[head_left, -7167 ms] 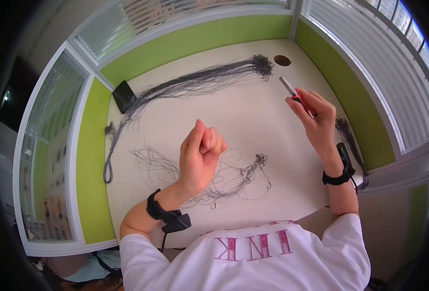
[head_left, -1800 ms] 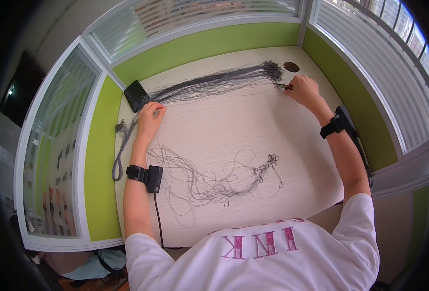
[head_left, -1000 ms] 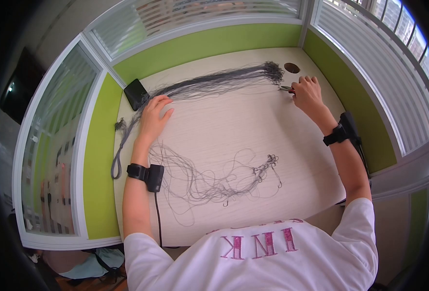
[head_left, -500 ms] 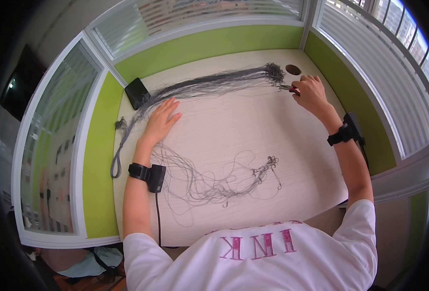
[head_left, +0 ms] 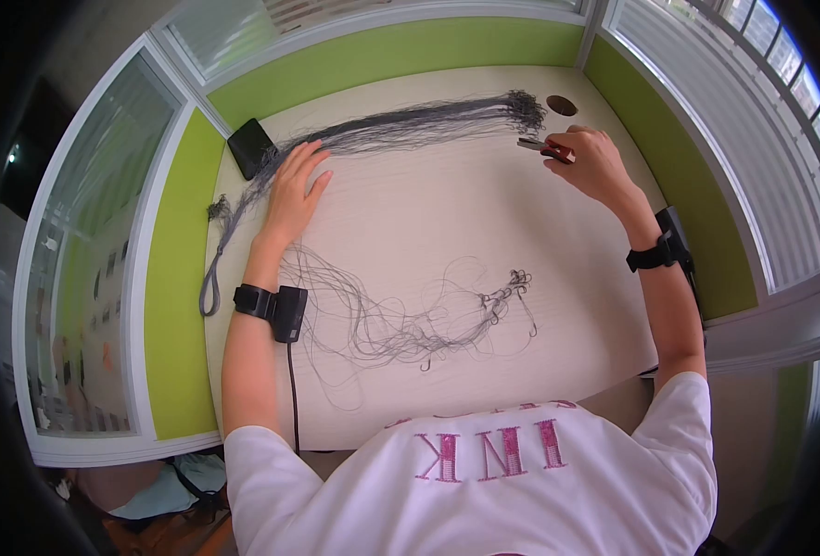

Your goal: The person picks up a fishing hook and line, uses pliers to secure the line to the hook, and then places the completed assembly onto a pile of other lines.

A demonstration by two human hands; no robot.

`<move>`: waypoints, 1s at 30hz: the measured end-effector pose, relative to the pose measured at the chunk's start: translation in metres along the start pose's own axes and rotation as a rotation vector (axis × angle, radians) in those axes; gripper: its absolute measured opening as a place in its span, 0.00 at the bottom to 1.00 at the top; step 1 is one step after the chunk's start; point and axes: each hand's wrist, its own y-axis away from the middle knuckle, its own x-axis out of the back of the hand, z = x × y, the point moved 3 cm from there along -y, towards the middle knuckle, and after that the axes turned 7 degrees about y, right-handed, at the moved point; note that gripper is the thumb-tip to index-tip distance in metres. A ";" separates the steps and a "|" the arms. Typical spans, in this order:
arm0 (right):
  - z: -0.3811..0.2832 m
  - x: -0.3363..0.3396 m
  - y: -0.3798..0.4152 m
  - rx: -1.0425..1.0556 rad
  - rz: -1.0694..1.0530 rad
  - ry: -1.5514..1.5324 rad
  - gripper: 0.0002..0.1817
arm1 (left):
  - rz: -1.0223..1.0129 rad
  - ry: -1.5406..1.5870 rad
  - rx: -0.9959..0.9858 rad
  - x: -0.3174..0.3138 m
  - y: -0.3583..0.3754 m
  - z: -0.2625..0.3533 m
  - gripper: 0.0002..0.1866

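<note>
My left hand (head_left: pixel 295 193) lies flat with its fingers stretched out, the fingertips resting on the left part of a long bundle of dark fishing line (head_left: pixel 400 124). At the bundle's right end is a dense clump of small dark hooks (head_left: pixel 525 111). Just below that clump, my right hand (head_left: pixel 599 167) is closed around small red-handled pliers (head_left: pixel 558 154), whose metal jaws point left and look apart from the hooks. Nearer to me, a looser tangle of line (head_left: pixel 363 324) runs across the table to a cluster of larger hooks (head_left: pixel 518 282).
A black box (head_left: pixel 251 148) stands at the back left, touching the line. A looped, knotted end (head_left: pixel 209 292) trails along the left edge. A round hole (head_left: pixel 561 105) is at the back right. Green partitions (head_left: pixel 400 51) enclose the table. A cable (head_left: pixel 294 398) runs from my left wrist device.
The view has tilted, so the table sits higher. My right hand has come slightly nearer to me, and more of the pliers shows. My left hand stays on the line.
</note>
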 end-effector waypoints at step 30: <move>-0.181 0.012 0.114 0.921 -0.094 -0.077 0.10 | -0.053 0.478 -0.222 0.029 -0.018 0.138 0.06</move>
